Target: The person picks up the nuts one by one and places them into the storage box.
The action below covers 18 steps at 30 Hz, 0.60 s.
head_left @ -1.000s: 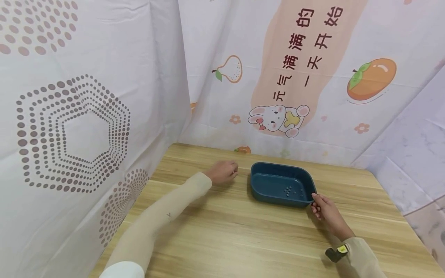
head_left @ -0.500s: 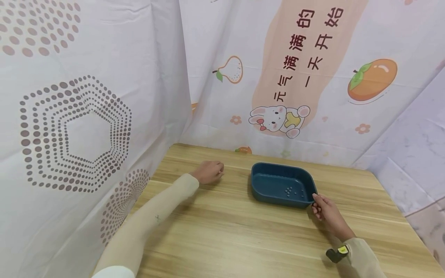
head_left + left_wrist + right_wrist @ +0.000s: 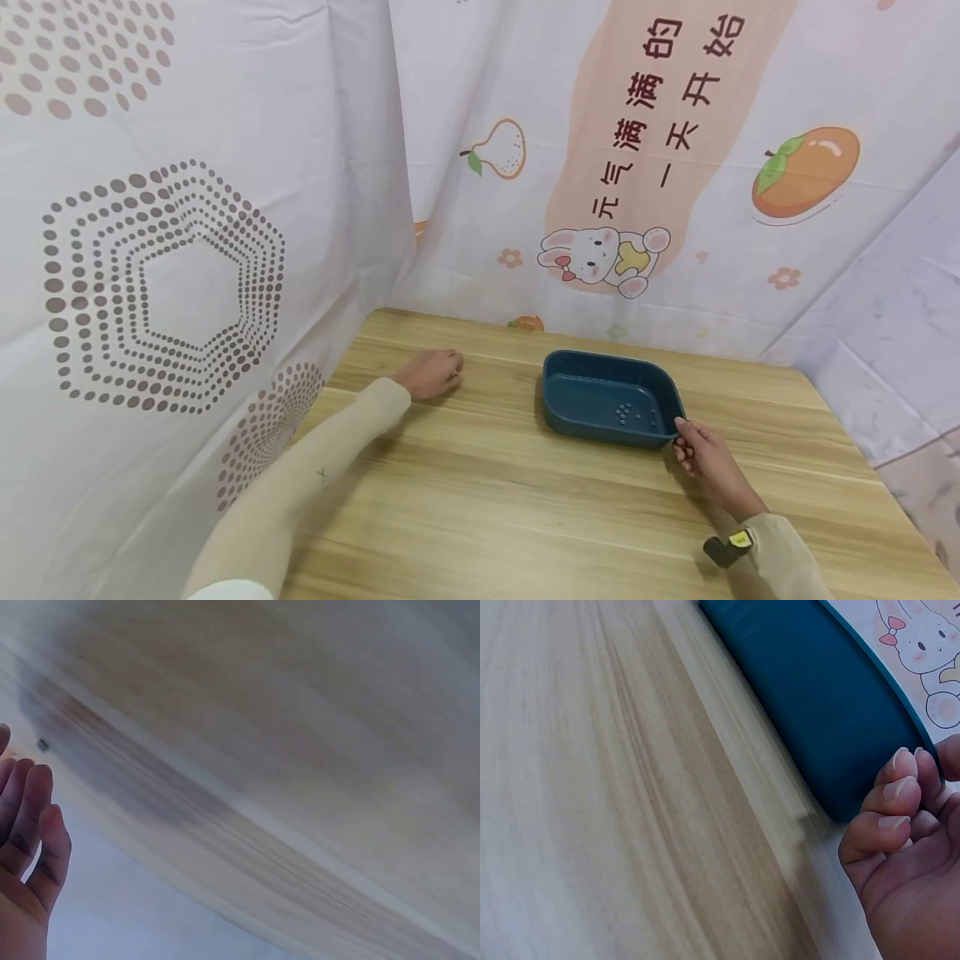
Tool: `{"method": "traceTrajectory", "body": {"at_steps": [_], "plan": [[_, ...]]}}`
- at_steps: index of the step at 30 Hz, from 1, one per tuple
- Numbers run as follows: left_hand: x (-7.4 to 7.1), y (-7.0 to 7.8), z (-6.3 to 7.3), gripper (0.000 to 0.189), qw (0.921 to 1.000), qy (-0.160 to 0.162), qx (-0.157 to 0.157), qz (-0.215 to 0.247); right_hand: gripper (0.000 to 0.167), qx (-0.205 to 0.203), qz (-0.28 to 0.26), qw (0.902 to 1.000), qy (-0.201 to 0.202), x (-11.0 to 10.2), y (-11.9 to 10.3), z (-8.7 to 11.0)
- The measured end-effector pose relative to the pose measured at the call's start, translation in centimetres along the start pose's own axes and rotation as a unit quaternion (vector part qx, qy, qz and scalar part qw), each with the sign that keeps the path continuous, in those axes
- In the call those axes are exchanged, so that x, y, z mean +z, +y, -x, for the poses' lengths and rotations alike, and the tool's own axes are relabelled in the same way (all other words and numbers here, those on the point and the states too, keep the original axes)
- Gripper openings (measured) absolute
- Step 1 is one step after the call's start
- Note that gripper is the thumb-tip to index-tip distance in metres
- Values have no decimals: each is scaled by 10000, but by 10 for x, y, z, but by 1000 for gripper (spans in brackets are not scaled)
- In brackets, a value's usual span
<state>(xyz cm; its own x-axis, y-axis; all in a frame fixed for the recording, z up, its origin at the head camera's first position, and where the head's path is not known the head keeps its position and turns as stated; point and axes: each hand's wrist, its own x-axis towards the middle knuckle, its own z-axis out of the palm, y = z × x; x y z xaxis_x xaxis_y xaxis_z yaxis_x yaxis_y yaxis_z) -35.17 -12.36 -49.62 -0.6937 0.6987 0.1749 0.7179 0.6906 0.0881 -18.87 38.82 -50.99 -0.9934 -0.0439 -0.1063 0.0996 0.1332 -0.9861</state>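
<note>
A dark teal rectangular plastic tub (image 3: 600, 429) stands towards the back of the table, with several tiny ring-shaped metal pieces (image 3: 622, 414) on its floor at the right end. My right hand (image 3: 705, 462) pinches the tub's near right corner, thumb on the rim; in the right wrist view the fingers (image 3: 889, 799) curl against its outer wall. Well left of the tub, my left hand (image 3: 431, 374) is low over the table, fingers loosely bent. In the left wrist view a tiny dark piece (image 3: 43, 744) lies just past the fingertips of the left hand (image 3: 30, 847), apparently apart from them.
The wood-grain table (image 3: 495, 500) ends at a printed cloth (image 3: 465, 267) along the back. Another cloth (image 3: 300, 208) hangs close on the left, beside the left arm. A black device with a yellow label (image 3: 727, 547) is at the right wrist.
My left hand has moved steadily left, away from the tub. The right hand keeps its hold on the corner, and the tub stays in place.
</note>
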Motion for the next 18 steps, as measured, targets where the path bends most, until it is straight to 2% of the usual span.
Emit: {"method": "traceTrajectory", "body": {"at_steps": [6, 11, 18], "plan": [[0, -7, 7, 22, 9996, -28, -14, -265, 42, -39, -84, 9999, -51, -1, 0, -2], [0, -9, 12, 21, 9990, 82, 8, -435, 42, -34, -10, 10000, -39, -2, 1, -2], [3, -8, 15, 25, 9991, 63, 1, -411, 42, 18, 6, 10000, 19, -1, 1, -1]]}}
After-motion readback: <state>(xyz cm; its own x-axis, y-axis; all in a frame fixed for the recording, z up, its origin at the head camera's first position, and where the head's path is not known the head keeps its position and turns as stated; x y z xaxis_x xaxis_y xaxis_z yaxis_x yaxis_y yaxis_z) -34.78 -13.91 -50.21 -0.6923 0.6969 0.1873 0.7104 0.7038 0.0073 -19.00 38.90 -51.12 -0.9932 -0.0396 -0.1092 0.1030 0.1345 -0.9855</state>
